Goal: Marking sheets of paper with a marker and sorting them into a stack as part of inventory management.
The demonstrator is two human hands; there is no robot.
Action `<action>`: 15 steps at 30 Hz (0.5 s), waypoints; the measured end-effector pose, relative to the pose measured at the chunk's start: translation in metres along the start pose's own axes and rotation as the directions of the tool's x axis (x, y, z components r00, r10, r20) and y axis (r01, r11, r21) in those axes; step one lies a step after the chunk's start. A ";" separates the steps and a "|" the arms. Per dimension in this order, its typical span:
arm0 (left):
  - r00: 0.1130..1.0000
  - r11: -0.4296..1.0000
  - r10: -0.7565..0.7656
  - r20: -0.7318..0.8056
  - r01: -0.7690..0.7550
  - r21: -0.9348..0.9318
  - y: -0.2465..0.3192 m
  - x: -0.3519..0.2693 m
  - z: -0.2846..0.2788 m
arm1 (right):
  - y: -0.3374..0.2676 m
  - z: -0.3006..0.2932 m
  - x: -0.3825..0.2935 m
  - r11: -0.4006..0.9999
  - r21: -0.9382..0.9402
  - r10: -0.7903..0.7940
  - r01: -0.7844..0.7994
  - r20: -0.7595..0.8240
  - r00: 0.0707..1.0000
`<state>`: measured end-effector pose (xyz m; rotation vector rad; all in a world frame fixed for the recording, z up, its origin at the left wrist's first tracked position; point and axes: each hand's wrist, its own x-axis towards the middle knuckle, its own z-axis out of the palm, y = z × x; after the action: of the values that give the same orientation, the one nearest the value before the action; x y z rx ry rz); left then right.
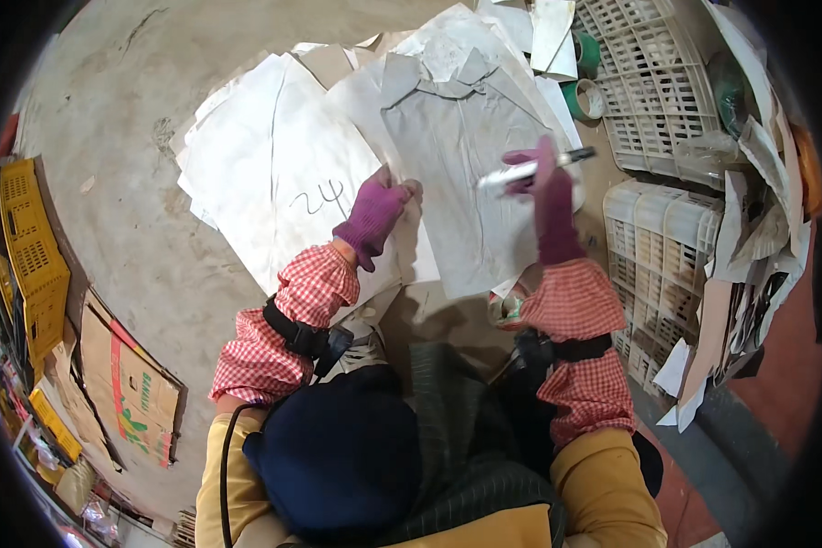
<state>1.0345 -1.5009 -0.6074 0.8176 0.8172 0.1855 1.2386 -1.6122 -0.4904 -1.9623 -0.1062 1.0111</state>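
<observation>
My left hand (378,209), in a purple knit glove with bare fingertips, pinches the edge of a paper sheet between two piles. Under and beside it on the left lies a pile of large white paper sheets (246,151); the top one bears a handwritten number. My right hand (546,185), in a matching glove and slightly blurred, holds a white marker pen (520,175) with a black end pointing right. It is above a greyish paper sheet (445,164) with folded, crumpled top corners, which lies on more sheets.
White plastic crates (657,89) stand at the right, with green tape rolls (584,100) beside them and stacked paper and cardboard scraps (733,294) against them. At the left are a yellow plastic crate (34,260) and a flattened cardboard box (133,390) on the concrete floor (130,226).
</observation>
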 end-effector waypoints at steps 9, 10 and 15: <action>0.643 -0.103 0.675 0.362 -0.403 0.909 0.044 0.013 0.017 | 0.054 0.000 0.032 0.910 0.004 -0.406 0.414 -0.182 0.895; 0.684 -0.234 0.523 0.509 -0.458 0.857 0.043 0.014 0.023 | 0.061 0.003 0.033 0.918 -0.077 -0.397 0.389 -0.180 0.900; 0.766 -0.177 0.321 0.557 -0.530 0.830 0.006 0.027 0.029 | 0.081 0.024 0.036 0.919 0.037 -0.383 0.391 -0.139 0.913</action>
<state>1.0746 -1.5011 -0.6073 2.5864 0.3090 0.1034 1.2217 -1.6288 -0.5789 -1.8454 -0.3723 0.6181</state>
